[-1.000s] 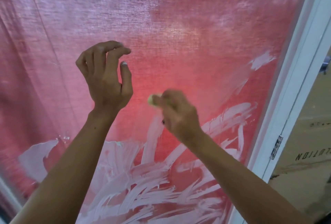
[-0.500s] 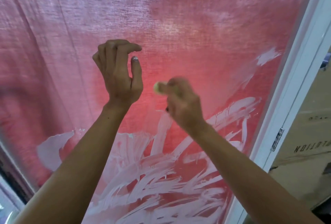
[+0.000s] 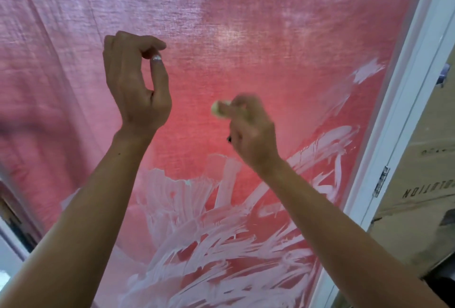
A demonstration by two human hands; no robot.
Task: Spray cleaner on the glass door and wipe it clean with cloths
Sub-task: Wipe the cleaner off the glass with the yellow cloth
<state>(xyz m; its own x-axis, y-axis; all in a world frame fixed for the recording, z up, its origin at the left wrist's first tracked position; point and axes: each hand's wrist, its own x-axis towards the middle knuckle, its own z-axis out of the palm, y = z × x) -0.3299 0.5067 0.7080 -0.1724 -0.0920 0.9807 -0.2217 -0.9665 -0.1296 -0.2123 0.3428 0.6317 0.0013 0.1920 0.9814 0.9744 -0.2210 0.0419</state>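
Two hands up at the glass door (image 3: 270,49), no cloth or spray bottle in view. Lower half of the glass carries thick white smears (image 3: 197,234); upper half looks hazy, with a pink curtain (image 3: 61,37) hanging behind it. Main risk, as a guess: the smears dry into streaks before any cloth reaches them, since neither hand carries one. Next risk: the right hand (image 3: 251,133) rubs with only a small pale lump (image 3: 218,110), blurred, can't tell what it is, so it may just spread residue. Its fingers are clenched round that lump, near mid-pane. The left hand (image 3: 135,81) hangs just beside it, higher, fingers curled with thumb meeting fingertip; whether anything is pinched there I cannot tell. Bare skin on wet glass could leave prints.

Room: white door frame (image 3: 398,115) on the right with a small metal hinge (image 3: 380,181); cardboard box (image 3: 423,184) beyond it, printed text mirrored. Dark gap at lower left, unclear.
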